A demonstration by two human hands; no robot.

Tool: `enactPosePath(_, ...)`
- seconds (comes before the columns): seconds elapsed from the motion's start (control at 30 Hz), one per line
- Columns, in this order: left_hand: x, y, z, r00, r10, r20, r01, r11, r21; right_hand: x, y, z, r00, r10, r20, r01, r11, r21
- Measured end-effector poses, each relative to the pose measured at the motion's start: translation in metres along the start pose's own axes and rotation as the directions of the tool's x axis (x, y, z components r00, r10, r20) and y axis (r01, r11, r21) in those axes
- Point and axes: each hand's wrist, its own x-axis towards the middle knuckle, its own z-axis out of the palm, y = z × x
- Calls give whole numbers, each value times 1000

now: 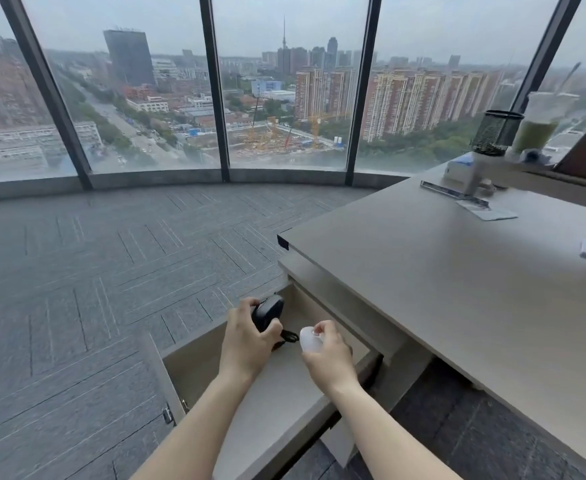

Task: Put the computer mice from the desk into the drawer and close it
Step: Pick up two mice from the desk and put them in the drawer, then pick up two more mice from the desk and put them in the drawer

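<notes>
Mice are over the open drawer (215, 351): the left hand (246, 344) grips a black mouse (267, 311), the right hand (331, 355) grips a white mouse (308, 337). The black cord (286, 337) could get pinched if it hangs over the edge at closing.

Soft overcast daylight through windows (284, 84), wide-angle bending, slight blur

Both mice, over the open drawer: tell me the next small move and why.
Probably lower both and let go. The left hand holds the black mouse and the right hand the white mouse, both already above the drawer, whose floor looks bare beneath them. Whether either mouse touches it yet, I cannot tell.
</notes>
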Motion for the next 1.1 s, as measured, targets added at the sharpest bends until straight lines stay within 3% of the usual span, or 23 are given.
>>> enactPosePath(0.13, 11, -51, 26, 983, -182, 21, 177, 974, 141, 34, 27, 26, 993, 89, 80, -62, 955, -289)
enactPosePath(0.3, 22, -91, 52, 929, -363, 66, 296, 840, 455, 63, 47, 41, 979, 164, 119, -68, 818, -571)
enactPosePath(0.5, 23, -107, 65, 927, -369, 62, 269, 775, 572, 72, 54, 55, 959, 240, 149, -63, 695, -716)
enactPosePath(0.63, 20, -107, 60, 936, -351, 33, 271, 775, 571, 68, 49, 51, 966, 226, 127, -81, 731, -678)
enactPosePath(0.8, 17, -66, 51, 988, -153, 37, 124, 903, 411, 42, 18, 0, 999, -52, 9, 52, 936, -347)
enactPosePath(0.93, 3, 8, 65, 987, 149, 64, -158, 972, 176, 0, 0, -69, 971, -188, -150, 155, 965, -210)
enactPosePath(1.1, -40, 105, 105, 912, 403, 73, -400, 915, -45, -60, 1, -168, 893, -266, -362, 207, 959, -193)
